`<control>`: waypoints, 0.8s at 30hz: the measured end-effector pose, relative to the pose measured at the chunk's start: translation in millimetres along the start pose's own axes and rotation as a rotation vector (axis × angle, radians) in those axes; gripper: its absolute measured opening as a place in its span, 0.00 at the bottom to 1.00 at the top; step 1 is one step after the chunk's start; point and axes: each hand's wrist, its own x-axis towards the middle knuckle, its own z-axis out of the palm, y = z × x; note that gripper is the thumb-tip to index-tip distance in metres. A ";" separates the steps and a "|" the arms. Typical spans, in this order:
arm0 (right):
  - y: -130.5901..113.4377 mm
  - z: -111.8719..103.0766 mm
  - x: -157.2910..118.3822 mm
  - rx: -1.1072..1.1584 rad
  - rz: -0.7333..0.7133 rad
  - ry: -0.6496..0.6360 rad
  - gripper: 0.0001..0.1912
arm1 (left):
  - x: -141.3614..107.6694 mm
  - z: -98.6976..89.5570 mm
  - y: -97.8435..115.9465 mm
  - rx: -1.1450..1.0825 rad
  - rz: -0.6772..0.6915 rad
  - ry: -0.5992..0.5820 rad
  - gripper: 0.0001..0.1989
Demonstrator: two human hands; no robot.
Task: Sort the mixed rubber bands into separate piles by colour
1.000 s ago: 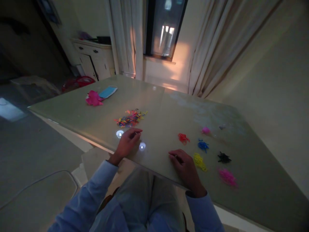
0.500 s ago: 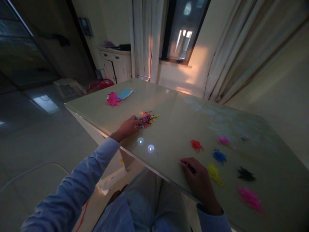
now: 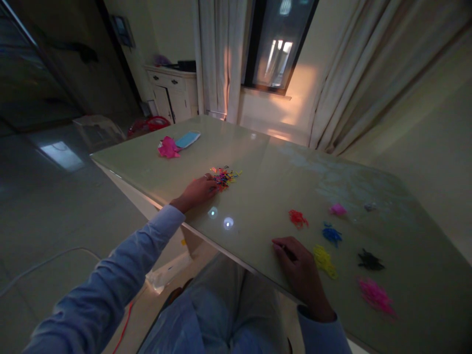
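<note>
Five one-colour piles sit on the R side of our table [image 3: 250, 206]: red pile [image 3: 298, 218], blue pile [image 3: 332, 234], yellow pile [image 3: 325, 262], black pile [image 3: 370, 260] and pink pile [image 3: 376, 296]. A pink lump [image 3: 338, 209] lies just beyond the blue one. The mixed pile [image 3: 227, 178] is left of centre, w/ our L hand [image 3: 199, 191] at its near-left edge, fingers bent down onto it. Our R hand [image 3: 295, 260] rests near the front edge, fingers curled, just beside the yellow.

Tabletop's pale green & glossy (two bright lamp spots show on it), w/ whitish smears toward the far R. A blue mask [image 3: 188, 139] and pink cloth [image 3: 169, 147] lie together, far L. Behind: a white cabinet [image 3: 188, 93], a dark-framed window [image 3: 276, 54] betw. curtains [image 3: 221, 59], warm light on the wall. Shiny floor [image 3: 92, 206] to the L, a white cable [image 3: 55, 258] across it.

L fingertips are lost in the pile, so we can't tell if they grip any strands. Same w/ the R: palm's hidden, and whether it's fully closed or holds sth we can't say. Small clear scrap [image 3: 369, 206], far R, is too blurred to ID. R forearm's cut off at the bottom; the room's far-L corner is v. dark.
</note>
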 end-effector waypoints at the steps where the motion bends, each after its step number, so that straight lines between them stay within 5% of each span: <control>1: -0.2 0.0 0.0 0.000 -0.002 -0.001 0.11 | -0.6 0.1 -0.4 -0.017 -0.005 0.018 0.14; 7: -1.1 0.2 0.7 -0.007 -0.008 0.006 0.10 | -1.4 -4.0 2.3 -0.236 -0.080 0.190 0.13; 11: -1.1 0.4 1.0 -0.009 -0.009 0.009 0.10 | -6.1 -12.4 18.6 -0.640 -0.233 0.288 0.17; 18: -2.4 0.4 0.3 -0.005 -0.006 0.012 0.10 | -30.0 -36.0 84.7 -1.453 -0.314 0.225 0.15; 24: -4.9 -0.5 0.5 0.009 -0.012 0.009 0.10 | -29.8 -33.7 109.9 -1.498 -0.293 0.201 0.15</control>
